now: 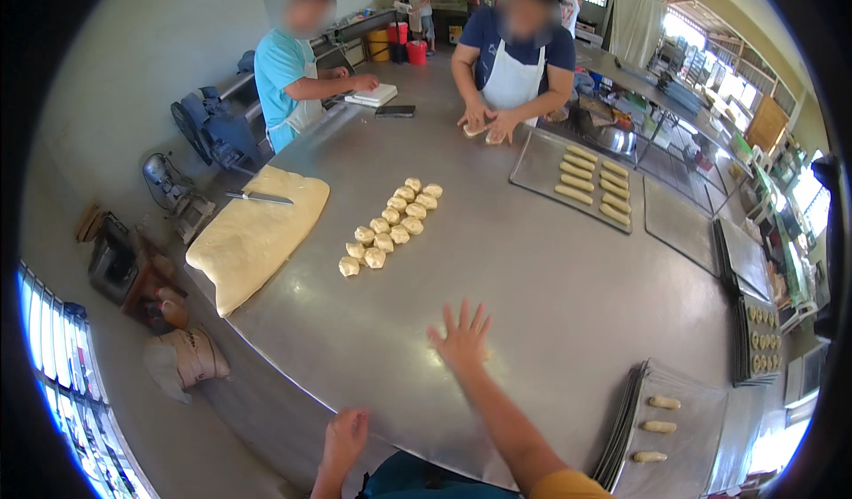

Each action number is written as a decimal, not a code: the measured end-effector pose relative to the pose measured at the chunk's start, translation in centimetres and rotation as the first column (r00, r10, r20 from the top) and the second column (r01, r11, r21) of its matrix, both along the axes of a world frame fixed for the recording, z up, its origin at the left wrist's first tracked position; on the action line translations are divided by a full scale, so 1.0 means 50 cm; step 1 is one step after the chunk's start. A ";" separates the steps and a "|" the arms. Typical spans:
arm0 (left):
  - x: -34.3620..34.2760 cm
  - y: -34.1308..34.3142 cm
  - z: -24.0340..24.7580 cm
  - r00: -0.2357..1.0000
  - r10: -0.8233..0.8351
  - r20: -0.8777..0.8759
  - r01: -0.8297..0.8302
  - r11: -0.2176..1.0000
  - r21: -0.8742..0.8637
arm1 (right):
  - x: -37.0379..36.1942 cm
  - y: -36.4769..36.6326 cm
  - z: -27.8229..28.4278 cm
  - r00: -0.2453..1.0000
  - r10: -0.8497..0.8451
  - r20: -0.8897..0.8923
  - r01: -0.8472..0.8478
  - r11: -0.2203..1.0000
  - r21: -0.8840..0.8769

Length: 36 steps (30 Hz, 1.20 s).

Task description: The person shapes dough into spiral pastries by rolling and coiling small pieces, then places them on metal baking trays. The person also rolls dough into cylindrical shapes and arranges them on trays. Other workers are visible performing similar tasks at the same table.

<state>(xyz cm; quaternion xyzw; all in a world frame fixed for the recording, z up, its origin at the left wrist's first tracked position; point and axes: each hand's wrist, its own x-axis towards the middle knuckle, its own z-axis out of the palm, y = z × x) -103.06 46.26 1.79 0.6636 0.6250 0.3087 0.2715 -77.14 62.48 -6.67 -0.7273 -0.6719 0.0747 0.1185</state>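
The right hand (461,337) lies flat on the table (550,286) with all five fingers spread wide, palm down; a pale edge at its lower side may be a bit of dough under the palm, though this cannot be told for sure. The left hand (344,437) sits low at the near edge of the table, fingers loosely curled and holding nothing that can be seen. The table is a broad sheet of brushed steel, dull grey with soft reflections and a rounded near corner. Well ahead of the right hand lies a double row of small dough pieces (390,224), rounded, matte and cream-coloured, touching one another. To their left rests a large slab of dough (253,233), smooth, thick and roughly rectangular, draping toward the table's edge, with a knife (257,198) lying on its far end. At the near right a stack of thin metal trays (701,392) carries three elongated dough rolls (658,428). Across the table a person in a white apron (512,82) presses dough with both hands, beside a flat tray (541,166) of finger-shaped rolls. Another person in a turquoise shirt (280,68) stands at the far left corner. The room has pale walls, a grey floor, dark machinery (209,126) along the left wall and bright windows on the right.
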 end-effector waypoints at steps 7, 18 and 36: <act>-0.051 0.020 0.013 0.998 -0.057 0.007 0.057 0.998 -0.036 | 0.033 0.100 0.013 0.996 -0.092 0.012 0.090 0.985 0.148; 0.090 0.083 -0.068 0.940 -0.340 0.033 0.334 0.935 0.122 | -0.098 -0.333 0.078 0.984 0.175 0.023 -0.170 0.975 -0.141; 0.590 -0.045 0.319 0.259 -0.952 -0.163 0.959 0.234 0.157 | 0.318 -0.630 0.202 -0.533 -0.198 -0.823 0.183 0.922 -0.340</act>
